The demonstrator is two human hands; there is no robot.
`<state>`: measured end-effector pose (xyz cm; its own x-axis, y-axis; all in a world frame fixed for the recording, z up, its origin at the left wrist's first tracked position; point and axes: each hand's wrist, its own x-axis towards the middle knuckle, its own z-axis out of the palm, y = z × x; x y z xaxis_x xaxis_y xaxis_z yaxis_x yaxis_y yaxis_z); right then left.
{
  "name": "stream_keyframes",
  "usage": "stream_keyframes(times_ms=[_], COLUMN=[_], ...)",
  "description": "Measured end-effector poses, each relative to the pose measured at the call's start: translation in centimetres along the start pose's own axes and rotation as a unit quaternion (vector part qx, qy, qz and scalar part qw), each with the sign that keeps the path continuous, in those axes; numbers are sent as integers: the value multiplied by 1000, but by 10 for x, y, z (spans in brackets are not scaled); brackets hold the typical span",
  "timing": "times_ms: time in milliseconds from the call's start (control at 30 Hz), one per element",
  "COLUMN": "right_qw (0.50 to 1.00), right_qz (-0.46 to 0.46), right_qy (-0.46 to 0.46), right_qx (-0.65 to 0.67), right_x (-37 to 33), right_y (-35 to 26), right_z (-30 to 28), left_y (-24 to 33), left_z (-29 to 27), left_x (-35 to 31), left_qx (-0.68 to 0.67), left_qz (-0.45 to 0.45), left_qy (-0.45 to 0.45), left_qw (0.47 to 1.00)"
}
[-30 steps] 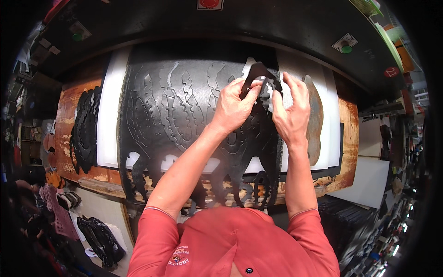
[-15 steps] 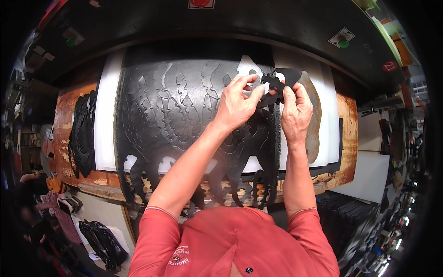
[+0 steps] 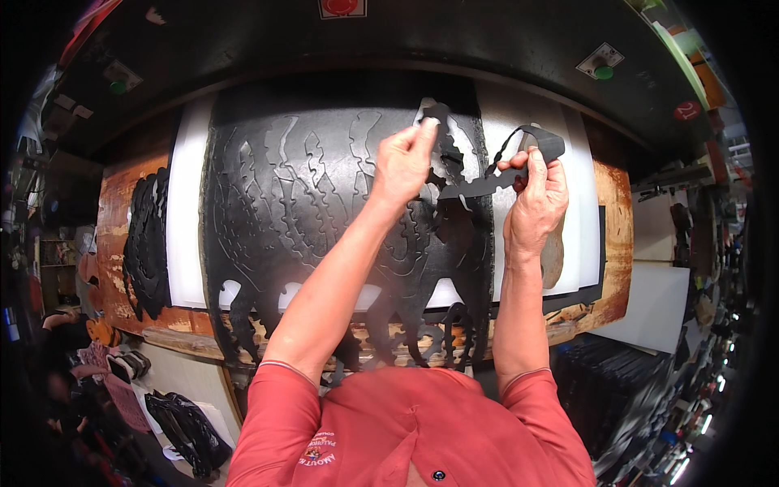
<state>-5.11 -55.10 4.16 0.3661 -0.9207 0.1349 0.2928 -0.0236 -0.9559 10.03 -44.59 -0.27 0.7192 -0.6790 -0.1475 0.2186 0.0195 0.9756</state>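
Note:
A black leather-like sheet (image 3: 280, 207) lies over the bench, scored through with several wavy, notched outlines. At its right part, my left hand (image 3: 399, 166) is closed, thumb and fingers pinching a dark notched piece (image 3: 445, 144) by its upper end. Further right, my right hand (image 3: 537, 203) is closed around black cut pieces (image 3: 479, 188); one curved strip stretches left from the fingers and another part loops up above them. Whether these pieces are still joined to the sheet is hard to tell. Below the right hand, a grey-brown curved shape (image 3: 553, 264) shows partly, its rest hidden.
A white board (image 3: 580, 203) lies under the sheet on a worn wooden bench (image 3: 615, 243). Layered black cut pieces (image 3: 146, 243) rest at the left. A dark machine beam (image 3: 454, 40) with green buttons (image 3: 604, 72) spans the far side. Cut sheet strips hang over the near edge.
My hands have drawn apart: the left moved slightly left and up, the right moved right with the black pieces. A long curved strip now stretches out between them.

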Motion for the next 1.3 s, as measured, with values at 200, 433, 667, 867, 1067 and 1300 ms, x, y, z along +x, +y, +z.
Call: stream_keyframes(times_ms=[200,433,667,867,1067,1300], right_qw=[988,950,936,948,940,884], right_qz=[-27,-37,-69,-39,-55,-200], right_qy=[-51,-83,-65,-34,-10,-121], right_qx=[-146,-299,-339,-313,-338,-405], right_x=[1,3,10,16,11,-5], right_y=[1,6,13,12,-11,-13], right_z=[-5,3,3,-7,-18,9], left_y=[7,14,8,0,-1,12], left_z=[2,28,39,45,24,50], left_x=[-10,1,9,5,-21,-49], left_qx=[112,292,341,349,15,-42], left_qz=[-15,-37,-35,44,65,172], left_qy=[33,111,77,108,154,133], left_qw=[993,949,936,930,986,975])
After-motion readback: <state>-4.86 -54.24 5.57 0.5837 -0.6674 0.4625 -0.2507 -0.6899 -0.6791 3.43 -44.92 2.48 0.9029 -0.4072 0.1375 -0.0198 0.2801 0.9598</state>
